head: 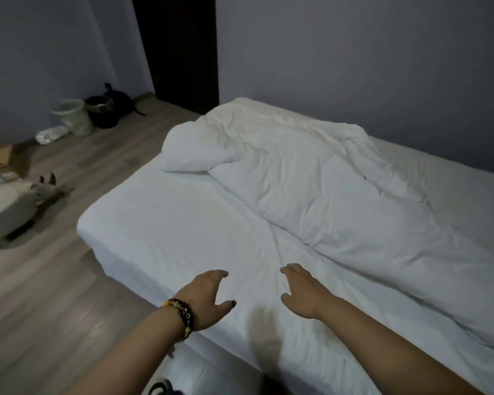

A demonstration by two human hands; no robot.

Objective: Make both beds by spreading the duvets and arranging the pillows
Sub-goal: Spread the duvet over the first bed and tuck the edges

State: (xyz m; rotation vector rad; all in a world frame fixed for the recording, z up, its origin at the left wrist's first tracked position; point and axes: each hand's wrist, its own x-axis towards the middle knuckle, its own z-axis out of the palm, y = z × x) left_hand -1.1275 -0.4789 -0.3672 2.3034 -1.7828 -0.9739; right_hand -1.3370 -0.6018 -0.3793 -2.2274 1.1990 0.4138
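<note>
Over the near edge of the bed (143, 223) we reach with both bare forearms stretched forward, palms turned down above the white fitted sheet. Our left hand (208, 297) hovers near the bed's left side, its fingers loosely spread and slightly bent, the thumb held out toward the middle, holding nothing; whether the fingertips touch the sheet we cannot tell. A beaded bracelet (183, 315) in dark, yellow and green beads circles that wrist. Our right hand (303, 289) lies a little further in, its fingers relaxed and apart, thumb pointing back toward the left hand, and it too grips nothing. The two hands sit near each other with a gap of bare sheet between them, and a soft shadow falls on the sheet just below. The duvet (311, 178) is white and rumpled, bunched in a long heap along the far and right part of the bed beside the grey wall, its near-left corner folded over into a thick lump; its lower edge runs just beyond our right hand without touching it. On the wooden floor (69, 280) to the left lies a pale plush toy (15, 206) with small horns. Further back by the wall stand a light bucket (74, 116) and a dark bin (102, 111) side by side, with a black shape behind them. A mark shows on the bucket's side, too small to read.
</note>
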